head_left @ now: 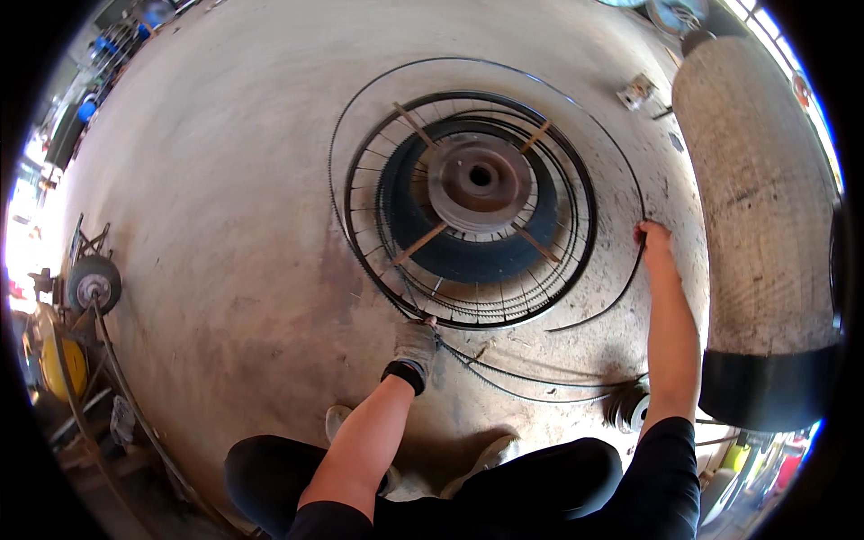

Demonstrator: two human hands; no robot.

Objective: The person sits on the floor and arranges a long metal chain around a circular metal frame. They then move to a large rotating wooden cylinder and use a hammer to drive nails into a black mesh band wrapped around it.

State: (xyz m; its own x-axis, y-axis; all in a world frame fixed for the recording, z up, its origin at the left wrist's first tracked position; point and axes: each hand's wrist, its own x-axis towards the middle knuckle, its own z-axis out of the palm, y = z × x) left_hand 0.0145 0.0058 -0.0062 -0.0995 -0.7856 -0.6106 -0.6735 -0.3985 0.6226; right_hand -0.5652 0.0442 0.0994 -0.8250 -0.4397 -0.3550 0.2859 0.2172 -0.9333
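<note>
A long, thin dark toothed strip [459,59] loops round the outside of a reel lying flat on the floor. The reel has a black spoked ring [594,216], flat crossing bars and a round metal hub [447,191] in its middle. More toothed strip is coiled inside the ring. My left hand [415,344], gloved, is closed on the toothed strip at the ring's near edge; its fingertips are partly hidden. My right hand [656,240], bare, pinches the outer loop to the right of the reel. Beyond that grip, the strip's free end curves back toward the reel.
A large pale cylinder [756,198] with a black end stands close by my right arm. Near my right knee, a grooved spool [626,409] touches strands of strip leading toward my left hand. A small wheel [94,284] on a frame stands at the left.
</note>
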